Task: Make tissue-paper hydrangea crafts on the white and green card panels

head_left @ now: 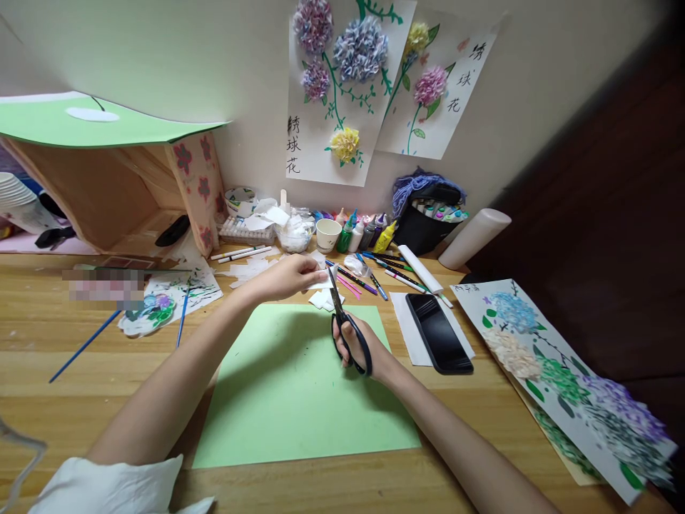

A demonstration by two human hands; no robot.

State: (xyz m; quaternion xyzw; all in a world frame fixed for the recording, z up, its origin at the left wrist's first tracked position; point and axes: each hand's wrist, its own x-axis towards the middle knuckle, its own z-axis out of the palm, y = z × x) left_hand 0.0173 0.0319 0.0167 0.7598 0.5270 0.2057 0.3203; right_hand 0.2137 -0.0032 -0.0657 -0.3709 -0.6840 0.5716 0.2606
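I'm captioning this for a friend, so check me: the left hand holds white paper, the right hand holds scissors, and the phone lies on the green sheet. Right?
Not quite: the head view shows the phone beside the green sheet, on its right, overlapping a white sheet. The left hand does hold white paper, and the right hand scissors.

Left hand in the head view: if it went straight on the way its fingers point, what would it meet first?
Most likely the scissors in the right hand: their blades cross the line ahead of the left hand, at the white paper it pinches. Exact depth is unclear.
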